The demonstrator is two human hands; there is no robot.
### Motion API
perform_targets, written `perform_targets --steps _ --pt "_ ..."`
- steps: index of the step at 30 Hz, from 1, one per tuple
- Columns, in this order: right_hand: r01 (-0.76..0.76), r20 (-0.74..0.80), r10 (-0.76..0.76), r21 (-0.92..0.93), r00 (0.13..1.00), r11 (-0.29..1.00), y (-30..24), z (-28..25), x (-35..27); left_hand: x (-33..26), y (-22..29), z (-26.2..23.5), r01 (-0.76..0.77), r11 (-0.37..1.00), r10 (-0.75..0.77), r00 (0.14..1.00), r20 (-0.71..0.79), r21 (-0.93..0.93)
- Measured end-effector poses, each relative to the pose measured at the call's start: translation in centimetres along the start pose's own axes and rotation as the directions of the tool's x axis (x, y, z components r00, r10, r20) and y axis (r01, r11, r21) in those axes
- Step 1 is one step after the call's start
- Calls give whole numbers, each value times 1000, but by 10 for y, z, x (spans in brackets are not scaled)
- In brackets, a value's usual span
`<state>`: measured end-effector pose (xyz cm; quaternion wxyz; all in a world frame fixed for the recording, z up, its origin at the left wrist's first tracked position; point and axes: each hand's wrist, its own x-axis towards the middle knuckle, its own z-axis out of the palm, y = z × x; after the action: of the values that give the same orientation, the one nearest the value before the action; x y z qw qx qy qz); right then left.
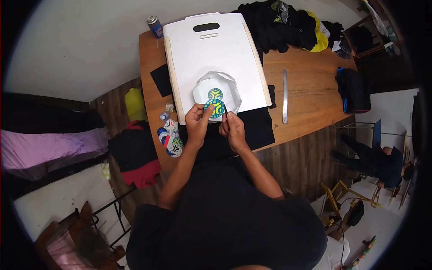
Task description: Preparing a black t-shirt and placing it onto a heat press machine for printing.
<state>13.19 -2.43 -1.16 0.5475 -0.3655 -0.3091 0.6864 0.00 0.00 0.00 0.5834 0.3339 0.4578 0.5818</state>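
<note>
My left hand pinches a round blue-green and yellow patch by its left side, thumb on top. At the patch's right edge, my right hand is closed, and a thin dark item shows at its fingertips, too small to name. A similar round patch lies just beyond the held one. Both are over a shallow, round, white container with a crumpled-looking rim. It rests on the near part of a large white board with a slot handle at its far end.
Black fabric lies under the board's near edge on the wooden table. Several patterned round patches lie left, a metal ruler right. A spray can and piled dark clothes stand behind. Another person is far right.
</note>
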Motion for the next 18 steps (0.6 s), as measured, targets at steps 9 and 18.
perform_targets --steps 9,18 --pt "11 1 -11 -8 1000 1000 0 0 1 1 1 1 15 1000 -15 1000 -7 -5" --pt "40 -14 -39 81 999 996 0 -1 4 0 5 2 24 1000 -24 1000 -12 -5"
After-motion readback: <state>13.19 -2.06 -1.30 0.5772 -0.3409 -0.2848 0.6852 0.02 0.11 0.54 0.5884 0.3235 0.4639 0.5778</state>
